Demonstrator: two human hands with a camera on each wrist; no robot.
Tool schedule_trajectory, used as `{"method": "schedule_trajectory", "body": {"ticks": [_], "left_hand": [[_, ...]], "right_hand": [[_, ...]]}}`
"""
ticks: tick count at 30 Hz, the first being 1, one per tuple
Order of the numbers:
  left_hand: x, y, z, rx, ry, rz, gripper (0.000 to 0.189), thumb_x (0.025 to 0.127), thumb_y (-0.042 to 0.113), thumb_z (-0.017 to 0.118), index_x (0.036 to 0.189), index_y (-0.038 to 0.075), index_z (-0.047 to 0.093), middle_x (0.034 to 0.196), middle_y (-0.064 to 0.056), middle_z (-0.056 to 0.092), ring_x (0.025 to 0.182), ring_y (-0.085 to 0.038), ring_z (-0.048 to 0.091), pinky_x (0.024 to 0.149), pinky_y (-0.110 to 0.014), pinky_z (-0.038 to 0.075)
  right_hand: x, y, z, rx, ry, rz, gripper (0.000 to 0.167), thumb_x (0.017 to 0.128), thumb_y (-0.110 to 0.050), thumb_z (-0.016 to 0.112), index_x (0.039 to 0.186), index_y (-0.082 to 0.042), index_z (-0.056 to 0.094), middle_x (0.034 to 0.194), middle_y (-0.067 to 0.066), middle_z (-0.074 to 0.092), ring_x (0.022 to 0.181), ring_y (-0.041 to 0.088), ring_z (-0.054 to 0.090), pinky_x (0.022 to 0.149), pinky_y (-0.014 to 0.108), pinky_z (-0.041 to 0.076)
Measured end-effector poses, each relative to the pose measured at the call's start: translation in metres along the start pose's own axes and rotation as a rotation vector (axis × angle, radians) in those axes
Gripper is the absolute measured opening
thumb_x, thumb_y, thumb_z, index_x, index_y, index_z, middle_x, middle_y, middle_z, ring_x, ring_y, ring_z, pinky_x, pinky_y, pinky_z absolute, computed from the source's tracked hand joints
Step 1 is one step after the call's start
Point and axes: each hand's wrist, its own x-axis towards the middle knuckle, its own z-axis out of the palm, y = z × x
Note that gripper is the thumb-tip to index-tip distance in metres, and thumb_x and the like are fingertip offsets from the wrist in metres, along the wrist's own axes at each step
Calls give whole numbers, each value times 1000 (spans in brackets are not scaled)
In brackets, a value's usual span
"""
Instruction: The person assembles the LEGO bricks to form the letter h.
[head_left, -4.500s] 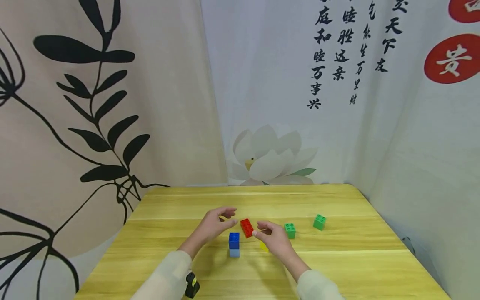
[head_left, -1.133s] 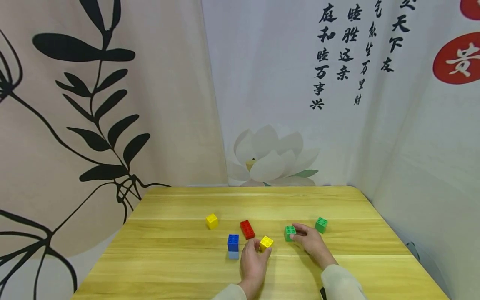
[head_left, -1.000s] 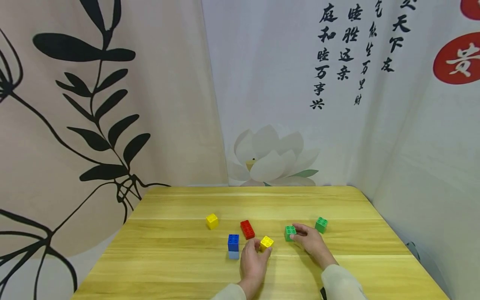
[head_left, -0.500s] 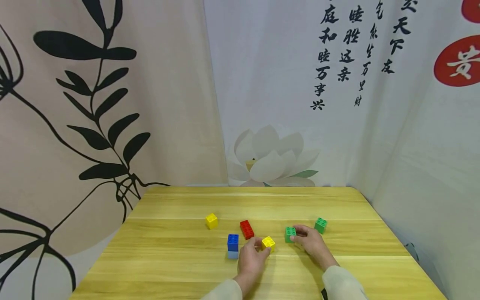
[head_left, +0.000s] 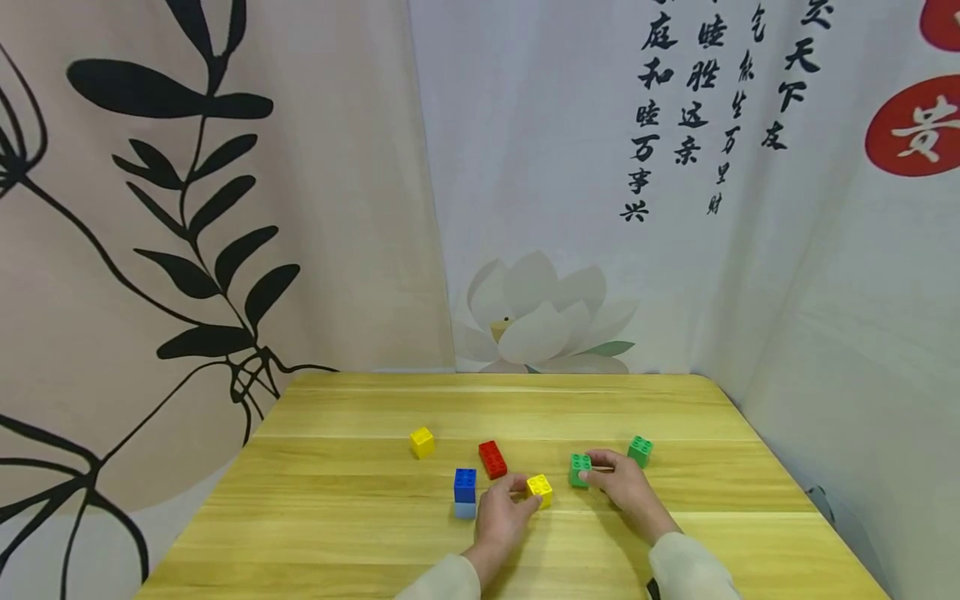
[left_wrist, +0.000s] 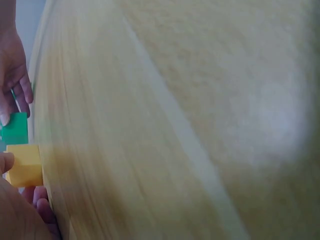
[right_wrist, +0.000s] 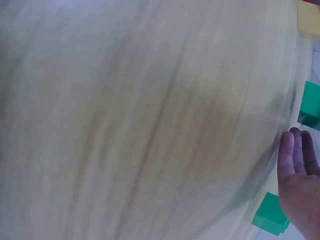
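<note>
My left hand (head_left: 501, 514) pinches a yellow toy brick (head_left: 539, 491) between thumb and fingers, near the table's middle. In the left wrist view the thumb lies on one side of that yellow brick (left_wrist: 25, 166), with fingertips under it. To the right, my right hand (head_left: 624, 487) holds a green toy brick (head_left: 580, 470) by its right side with thumb and fingers. A small gap separates the two bricks in the head view. The right wrist view shows the held green brick (right_wrist: 311, 105) just past the fingertips (right_wrist: 295, 132); the thumb is hidden there.
Left of the left hand, a dark blue brick (head_left: 465, 485) sits above a light blue one (head_left: 465, 510). A red brick (head_left: 492, 460) lies behind that hand. Another yellow brick (head_left: 422, 442) stands farther left, and a second green brick (head_left: 640, 451) behind the right hand. Curtains back the wooden table (head_left: 337, 483).
Since 4.5 s ago, the left hand has come right and taken the near yellow brick; the right hand has moved right to the green brick. Lately the yellow brick has shifted slightly right.
</note>
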Motion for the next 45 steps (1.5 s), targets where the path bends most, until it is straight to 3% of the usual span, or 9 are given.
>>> {"method": "schedule_trajectory", "body": {"ticks": [10, 23, 34, 45], "left_hand": [[3, 0, -1, 13, -52, -8, 28, 82, 16, 81, 108, 12, 71, 105, 0, 70, 92, -17, 64, 82, -40, 54], [7, -4, -2, 19, -122, 36, 30, 84, 17, 80, 111, 12, 71, 106, 2, 70, 97, -18, 63, 86, -44, 52], [9, -4, -1, -8, -179, 63, 30, 85, 17, 79, 113, 11, 71, 107, 1, 70, 98, -19, 64, 86, -44, 52], [13, -4, -4, -19, -289, 94, 31, 89, 18, 76, 118, 10, 68, 110, -1, 68, 94, -16, 61, 83, -41, 52]], "right_hand": [[-1, -6, 1, -81, 29, -76, 46, 91, -24, 74, 130, -3, 61, 128, 13, 62, 112, 30, 59, 90, 44, 51], [-6, -12, -1, -36, 23, -109, 44, 90, -21, 75, 126, 0, 62, 116, 7, 67, 104, 24, 62, 86, 39, 54], [-7, -18, -5, -62, 19, -143, 48, 89, -28, 76, 127, -2, 62, 117, 7, 67, 108, 26, 62, 89, 42, 53], [-13, -25, -2, -28, -33, -179, 45, 88, -24, 77, 125, -3, 63, 115, 6, 68, 106, 25, 63, 88, 41, 53]]}}
